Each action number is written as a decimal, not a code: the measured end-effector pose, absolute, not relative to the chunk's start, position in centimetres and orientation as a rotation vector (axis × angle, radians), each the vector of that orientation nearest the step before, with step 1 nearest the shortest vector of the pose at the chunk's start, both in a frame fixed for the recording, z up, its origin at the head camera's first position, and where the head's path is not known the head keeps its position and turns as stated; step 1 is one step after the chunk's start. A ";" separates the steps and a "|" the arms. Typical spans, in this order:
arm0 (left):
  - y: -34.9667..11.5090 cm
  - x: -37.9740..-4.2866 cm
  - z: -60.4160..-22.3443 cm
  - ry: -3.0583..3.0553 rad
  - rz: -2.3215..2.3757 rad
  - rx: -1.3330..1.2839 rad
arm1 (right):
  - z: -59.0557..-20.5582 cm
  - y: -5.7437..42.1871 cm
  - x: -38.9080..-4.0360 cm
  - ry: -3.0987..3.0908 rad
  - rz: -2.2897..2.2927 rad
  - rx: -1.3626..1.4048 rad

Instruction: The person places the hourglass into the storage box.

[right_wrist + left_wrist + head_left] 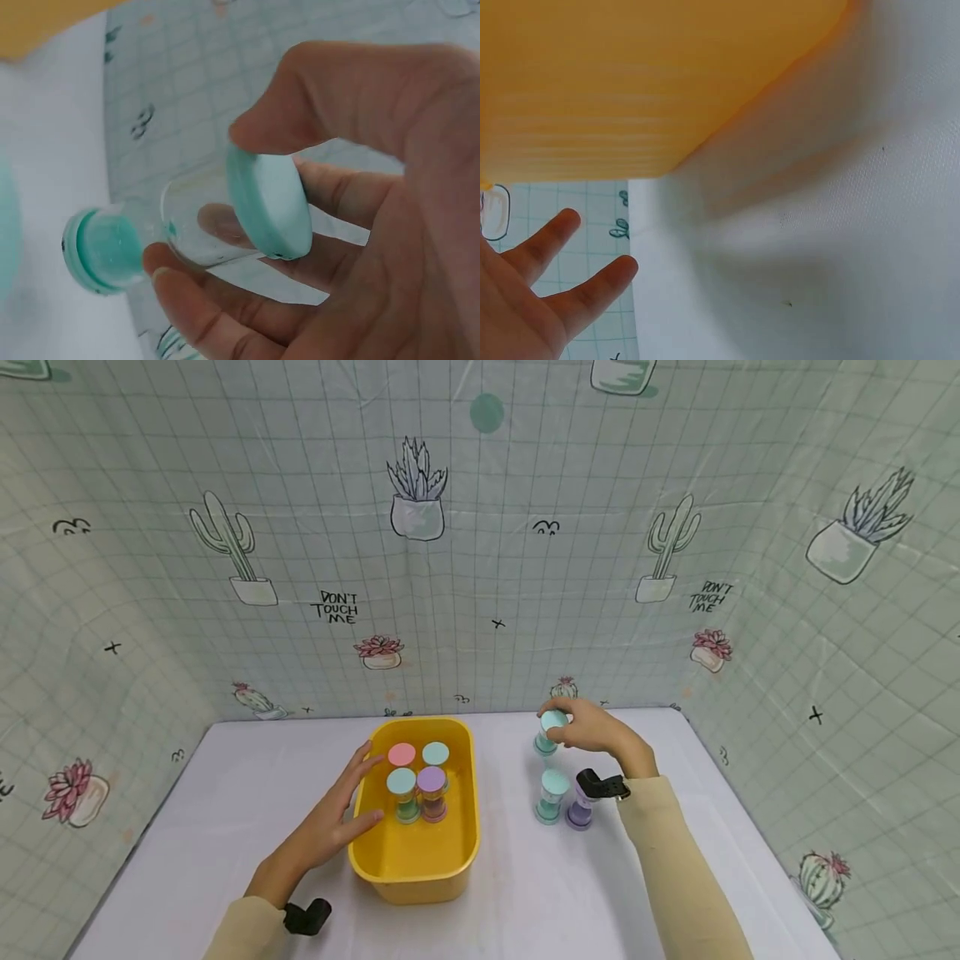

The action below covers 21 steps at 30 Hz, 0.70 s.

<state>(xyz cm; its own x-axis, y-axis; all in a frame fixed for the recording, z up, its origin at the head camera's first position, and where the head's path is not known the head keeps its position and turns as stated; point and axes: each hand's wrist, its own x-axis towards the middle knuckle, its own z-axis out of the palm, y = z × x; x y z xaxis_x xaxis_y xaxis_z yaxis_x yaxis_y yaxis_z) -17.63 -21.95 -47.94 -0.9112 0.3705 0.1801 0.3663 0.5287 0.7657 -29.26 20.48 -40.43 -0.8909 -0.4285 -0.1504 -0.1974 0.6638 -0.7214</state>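
My right hand holds a teal sand timer by its upper end, at the back right of the table. Close up in the right wrist view, the thumb lies on the rim of its teal cap and the fingers curl around the clear glass; teal sand shows at the far end. Nearer me stand another teal timer and a purple timer, the latter partly hidden by the wrist strap. My left hand, fingers spread, is at the left rim of a yellow bin.
Inside the bin stand several timers: one with a pink cap, one with a purple cap and two with teal caps. A white cloth covers the table. Patterned curtain encloses its back and sides.
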 end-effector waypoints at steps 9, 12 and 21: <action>-21.9 -17.5 -47.7 2.737 1.354 0.656 | -36.4 17.2 -28.6 2.618 -1.041 -0.726; -21.9 -17.4 -47.7 2.738 1.341 0.647 | -35.3 16.0 -28.4 2.614 -1.014 -0.809; -22.1 -17.7 -47.5 2.781 1.262 0.684 | -31.8 10.8 -26.6 2.469 -0.943 -1.039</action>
<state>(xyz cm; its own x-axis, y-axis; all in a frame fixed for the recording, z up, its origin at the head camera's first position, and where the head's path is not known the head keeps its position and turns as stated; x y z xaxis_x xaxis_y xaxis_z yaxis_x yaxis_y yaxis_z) -17.73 -22.09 -47.46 -0.9044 0.3935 0.1653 0.3835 0.5793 0.7193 -26.58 10.75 -31.84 -0.6931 -0.7205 -0.0210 -0.5232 0.5229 -0.6729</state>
